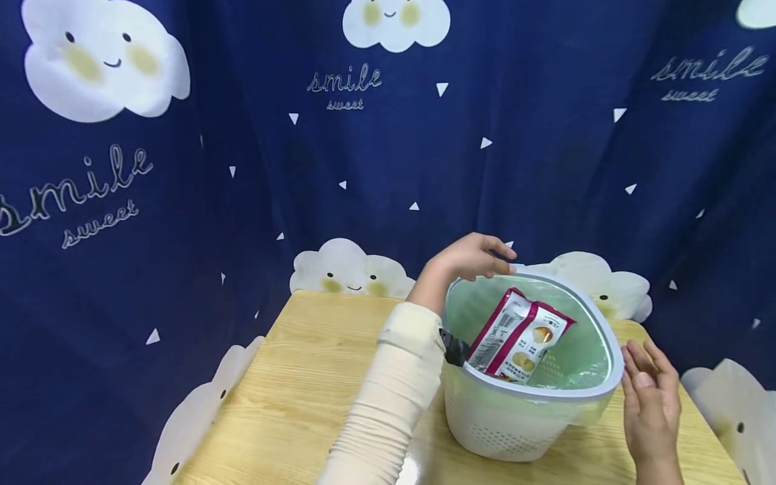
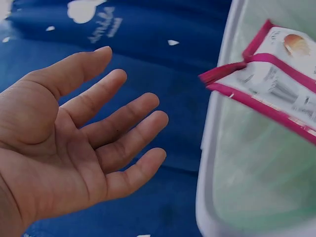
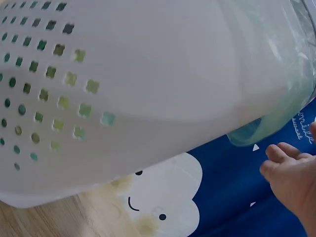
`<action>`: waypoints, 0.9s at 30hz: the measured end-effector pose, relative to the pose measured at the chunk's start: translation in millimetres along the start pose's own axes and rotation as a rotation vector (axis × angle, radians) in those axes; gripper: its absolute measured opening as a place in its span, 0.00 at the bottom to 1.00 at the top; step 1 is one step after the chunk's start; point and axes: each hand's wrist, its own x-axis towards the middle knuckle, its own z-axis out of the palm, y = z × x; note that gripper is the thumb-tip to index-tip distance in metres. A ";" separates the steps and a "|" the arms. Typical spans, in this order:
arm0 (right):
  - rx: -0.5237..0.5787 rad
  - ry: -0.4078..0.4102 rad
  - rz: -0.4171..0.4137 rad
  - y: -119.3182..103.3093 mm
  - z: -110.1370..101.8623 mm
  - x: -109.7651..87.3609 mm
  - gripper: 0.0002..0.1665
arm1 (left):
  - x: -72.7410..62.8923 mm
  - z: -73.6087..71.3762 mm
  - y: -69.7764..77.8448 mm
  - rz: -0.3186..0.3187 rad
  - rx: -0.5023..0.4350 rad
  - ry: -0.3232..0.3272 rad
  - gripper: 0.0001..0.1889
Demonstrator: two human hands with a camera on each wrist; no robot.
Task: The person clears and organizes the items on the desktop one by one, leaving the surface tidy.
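A white plastic bin point(image 1: 485, 414) with small holes in its wall stands on the table, lined with a thin green bag point(image 1: 572, 360) folded over its rim. Inside the bin lies a white and magenta snack packet point(image 1: 521, 340), tilted, its top end up near the rim. My left hand point(image 1: 474, 256) is over the bin's far left edge; in the left wrist view the same hand point(image 2: 94, 143) has its palm showing, fingers loosely spread and nothing in them. Beside the bin's right rim is my right hand point(image 1: 653, 401), fingers relaxed, holding nothing.
The wooden table point(image 1: 315, 377) carries the bin on its right part. Behind and around it hangs a dark blue curtain point(image 1: 388, 148) printed with smiling clouds. A black strap point(image 1: 453, 347) sits at my left wrist, overlapping the bin's left rim.
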 end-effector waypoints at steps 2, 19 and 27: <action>-0.053 0.036 0.003 -2.3 -0.5 0.8 0.24 | -6.0 -4.2 -2.9 0.018 0.002 0.013 0.11; 0.020 0.159 0.063 5.5 0.3 -0.8 0.20 | 27.5 30.5 -13.4 -0.139 -0.045 -0.085 0.12; 0.061 -0.042 -0.037 9.9 2.3 -5.9 0.26 | 38.6 42.2 -20.5 -0.208 -0.158 0.010 0.08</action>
